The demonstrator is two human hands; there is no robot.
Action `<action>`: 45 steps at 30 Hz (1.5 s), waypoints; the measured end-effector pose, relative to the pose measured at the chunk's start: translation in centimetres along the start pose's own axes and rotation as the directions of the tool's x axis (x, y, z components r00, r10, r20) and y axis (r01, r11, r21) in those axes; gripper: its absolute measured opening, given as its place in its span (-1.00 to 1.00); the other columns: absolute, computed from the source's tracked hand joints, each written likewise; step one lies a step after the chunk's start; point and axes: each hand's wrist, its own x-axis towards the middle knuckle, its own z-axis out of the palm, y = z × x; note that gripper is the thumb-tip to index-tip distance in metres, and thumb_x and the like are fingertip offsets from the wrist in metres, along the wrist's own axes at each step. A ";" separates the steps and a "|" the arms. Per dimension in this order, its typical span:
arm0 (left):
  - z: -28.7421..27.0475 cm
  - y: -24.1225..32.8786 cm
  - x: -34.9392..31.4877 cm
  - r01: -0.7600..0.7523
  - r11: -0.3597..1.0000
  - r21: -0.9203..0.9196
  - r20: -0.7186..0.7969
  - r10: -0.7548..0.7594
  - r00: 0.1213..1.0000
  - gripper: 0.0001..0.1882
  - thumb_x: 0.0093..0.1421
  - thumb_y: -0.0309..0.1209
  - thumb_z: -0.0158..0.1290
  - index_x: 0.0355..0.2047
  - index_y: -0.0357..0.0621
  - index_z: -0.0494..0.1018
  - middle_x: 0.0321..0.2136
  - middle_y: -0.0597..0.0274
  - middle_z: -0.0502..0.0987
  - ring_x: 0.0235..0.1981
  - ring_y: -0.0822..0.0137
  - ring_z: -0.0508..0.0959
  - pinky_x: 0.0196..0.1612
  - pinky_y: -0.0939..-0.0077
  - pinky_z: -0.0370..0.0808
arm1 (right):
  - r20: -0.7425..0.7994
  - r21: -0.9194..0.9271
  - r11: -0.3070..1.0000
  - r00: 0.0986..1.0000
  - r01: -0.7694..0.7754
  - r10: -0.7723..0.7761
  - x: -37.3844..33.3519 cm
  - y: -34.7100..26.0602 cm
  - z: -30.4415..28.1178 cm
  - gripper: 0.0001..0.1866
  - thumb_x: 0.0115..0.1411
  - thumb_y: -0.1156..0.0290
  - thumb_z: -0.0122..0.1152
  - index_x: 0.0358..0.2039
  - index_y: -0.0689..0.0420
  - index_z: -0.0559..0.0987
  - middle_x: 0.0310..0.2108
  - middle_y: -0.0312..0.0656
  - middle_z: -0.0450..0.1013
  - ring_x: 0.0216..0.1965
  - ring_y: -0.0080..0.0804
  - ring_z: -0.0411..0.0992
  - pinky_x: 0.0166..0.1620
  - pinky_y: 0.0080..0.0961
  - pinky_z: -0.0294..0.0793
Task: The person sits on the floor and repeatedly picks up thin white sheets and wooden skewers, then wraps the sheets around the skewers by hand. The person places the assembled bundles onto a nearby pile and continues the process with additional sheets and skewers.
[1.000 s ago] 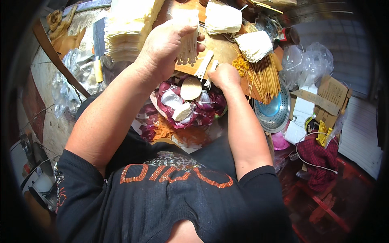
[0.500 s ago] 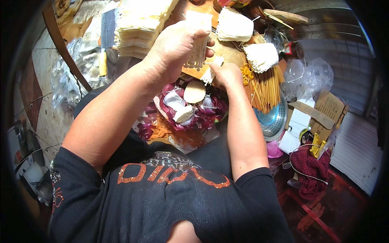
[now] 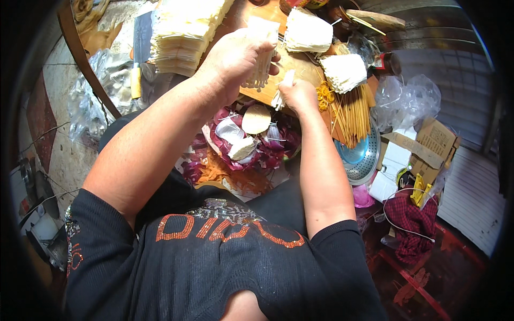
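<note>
My left hand (image 3: 229,60) is closed around an upright bunch of thin white enoki mushrooms (image 3: 261,67), their small caps pointing down. To its right and slightly lower, my right hand (image 3: 300,97) pinches a smaller clump of enoki (image 3: 284,90) over the near edge of the wooden board (image 3: 302,68). The two bunches are apart. Beside the right hand lie yellow rubber bands (image 3: 324,97) and many thin wooden skewers (image 3: 353,120). Two white bundles, one farther back (image 3: 309,32) and one to the right (image 3: 344,73), look like enoki too.
A tall layered white stack (image 3: 184,40) stands at the far left, next to a cleaver with a yellow handle (image 3: 136,83). Below my hands sits a heap of purple onion skins (image 3: 222,120) and orange peelings (image 3: 219,174). A metal colander (image 3: 369,167) and cardboard box (image 3: 435,140) are at right.
My right hand has shifted slightly, and the small clump in it now stands more upright, farther from the left hand's bunch. The left hand keeps its hold, nearly unmoved.
</note>
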 end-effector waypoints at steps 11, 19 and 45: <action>1.6 -4.4 0.4 0.260 0.940 0.223 -0.120 -0.238 0.964 -0.72 0.12 -0.35 0.01 -0.18 -0.20 0.43 -0.34 0.16 0.50 -0.39 0.33 0.54 -0.34 0.41 0.51 | -0.093 0.348 0.884 0.949 0.313 -0.300 -6.8 -1.4 -5.1 -0.61 0.02 0.09 0.18 -0.46 0.23 0.59 -0.55 -0.07 0.52 -0.49 -0.30 0.50 -0.29 -0.41 0.47; 3.5 -6.3 -0.2 0.132 0.903 0.408 0.124 -0.199 0.972 -0.67 0.15 -0.34 -0.04 -0.12 -0.25 0.44 -0.25 0.10 0.50 -0.27 0.34 0.54 -0.20 0.46 0.51 | -0.122 0.191 0.927 0.945 0.323 -0.304 -8.2 -0.1 -5.7 -0.67 -0.02 0.21 0.16 -0.39 0.24 0.58 -0.46 0.05 0.52 -0.40 -0.08 0.52 -0.24 -0.32 0.48; 6.6 -4.9 -1.0 0.280 0.919 0.279 -0.080 -0.269 0.960 -0.69 0.09 -0.35 -0.08 -0.20 -0.27 0.41 -0.36 0.11 0.46 -0.36 0.33 0.50 -0.31 0.44 0.48 | -0.034 0.493 0.837 0.967 0.236 -0.253 -9.2 1.7 -6.4 -0.72 0.04 0.30 0.06 -0.38 0.24 0.59 -0.43 0.10 0.51 -0.36 0.01 0.50 -0.21 -0.27 0.46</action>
